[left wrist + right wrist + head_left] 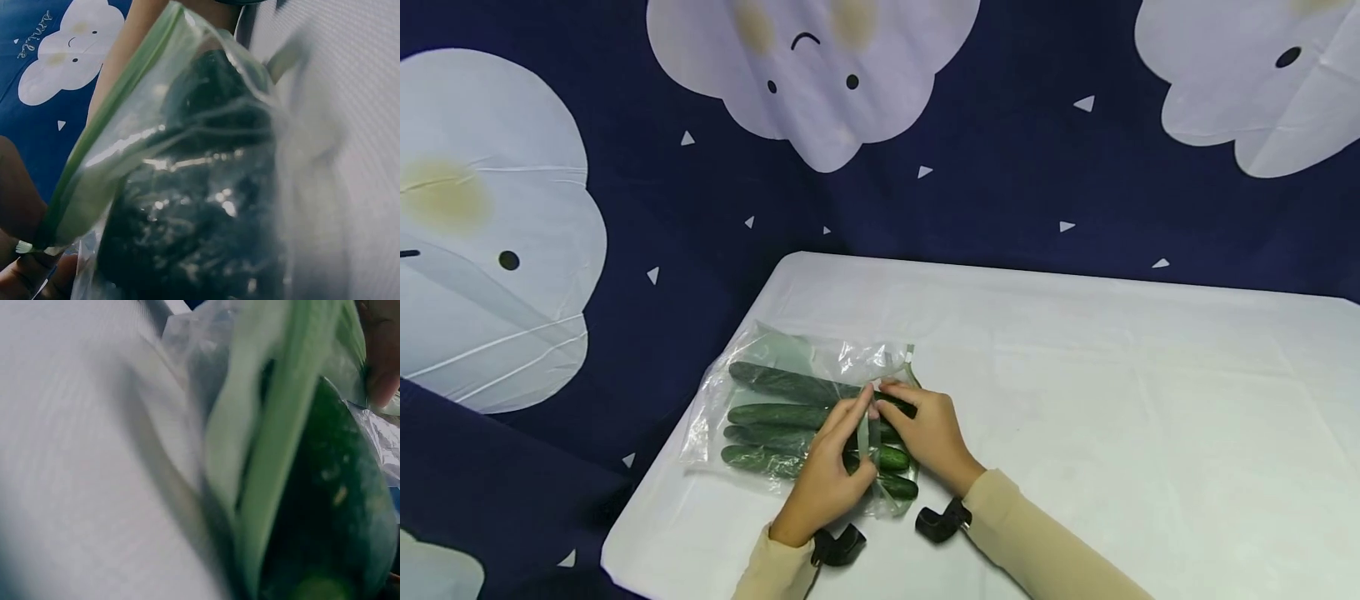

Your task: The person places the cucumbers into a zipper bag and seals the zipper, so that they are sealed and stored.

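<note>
Several dark green cucumbers (778, 382) lie side by side in a clear plastic zip bag (703, 425) with a green zip strip (119, 122). My left hand (831, 479) lies over the bag, its thumb and fingers pinching the edge near the mouth. Opposite it, the right hand (934, 429) holds the same edge with bent fingers, close to the left fingertips. In the right wrist view, one cucumber (337, 487) shows large behind the green strip. Part of the cucumbers is hidden under the hands.
The bag lies on a white-covered table (1112, 417), near its left edge. A dark blue cloth (1000, 217) with white clouds hangs behind and to the left. Black wrist cameras (842, 546) sit at both cream sleeves (1037, 533).
</note>
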The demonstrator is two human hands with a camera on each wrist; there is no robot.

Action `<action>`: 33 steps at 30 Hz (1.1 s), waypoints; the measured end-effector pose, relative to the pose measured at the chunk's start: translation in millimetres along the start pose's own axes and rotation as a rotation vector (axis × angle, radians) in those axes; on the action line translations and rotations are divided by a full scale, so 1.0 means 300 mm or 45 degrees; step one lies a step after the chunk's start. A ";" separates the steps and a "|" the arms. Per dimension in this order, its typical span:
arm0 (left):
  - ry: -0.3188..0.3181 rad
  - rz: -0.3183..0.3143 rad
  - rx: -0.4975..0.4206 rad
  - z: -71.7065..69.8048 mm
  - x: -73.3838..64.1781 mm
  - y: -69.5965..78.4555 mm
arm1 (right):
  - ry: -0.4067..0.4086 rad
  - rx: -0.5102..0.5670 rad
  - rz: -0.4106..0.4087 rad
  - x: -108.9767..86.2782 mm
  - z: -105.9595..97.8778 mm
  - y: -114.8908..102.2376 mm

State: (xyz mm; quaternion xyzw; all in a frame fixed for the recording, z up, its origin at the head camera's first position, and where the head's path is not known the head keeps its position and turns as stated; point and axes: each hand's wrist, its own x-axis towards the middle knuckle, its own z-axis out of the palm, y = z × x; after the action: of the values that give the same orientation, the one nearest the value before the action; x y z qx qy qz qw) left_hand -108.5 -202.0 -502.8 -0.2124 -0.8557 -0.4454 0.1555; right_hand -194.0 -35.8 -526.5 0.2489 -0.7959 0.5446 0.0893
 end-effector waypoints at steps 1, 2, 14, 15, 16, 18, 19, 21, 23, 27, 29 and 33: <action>0.000 0.004 0.009 0.002 0.001 0.000 | 0.009 -0.004 -0.020 -0.004 -0.005 0.000; -0.004 0.005 0.017 0.004 0.002 0.000 | 0.017 0.000 -0.039 -0.009 -0.011 0.001; -0.008 0.086 0.218 0.040 0.000 0.014 | 0.186 0.250 0.106 -0.030 -0.076 0.046; -0.020 0.095 0.250 0.043 0.002 0.021 | 0.228 0.283 0.152 -0.023 -0.083 0.050; -0.035 0.102 0.279 0.047 0.004 0.026 | 0.261 0.333 0.199 -0.016 -0.091 0.054; -0.081 0.112 0.334 0.054 0.009 0.037 | 0.320 0.428 0.277 0.000 -0.106 0.060; -0.111 0.117 0.363 0.057 0.013 0.043 | 0.339 0.458 0.308 0.009 -0.114 0.064; -0.164 0.135 0.427 0.061 0.022 0.053 | 0.366 0.483 0.358 0.025 -0.126 0.072; -0.206 0.165 0.478 0.057 0.036 0.062 | 0.385 0.427 0.373 0.039 -0.136 0.076; -0.247 0.221 0.515 0.019 0.098 0.070 | 0.399 0.234 0.359 0.056 -0.142 0.087; -0.253 0.216 0.469 -0.013 0.155 0.061 | 0.383 0.177 0.321 0.062 -0.142 0.092; -0.248 0.129 0.279 -0.065 0.308 -0.001 | 0.335 0.161 0.241 0.067 -0.141 0.098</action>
State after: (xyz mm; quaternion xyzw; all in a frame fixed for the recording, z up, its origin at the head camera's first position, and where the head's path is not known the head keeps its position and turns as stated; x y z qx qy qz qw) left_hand -186.8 -197.5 -450.1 -0.2792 -0.8985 -0.3181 0.1162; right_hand -231.4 5.0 -525.9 0.1046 -0.7614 0.6274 0.1254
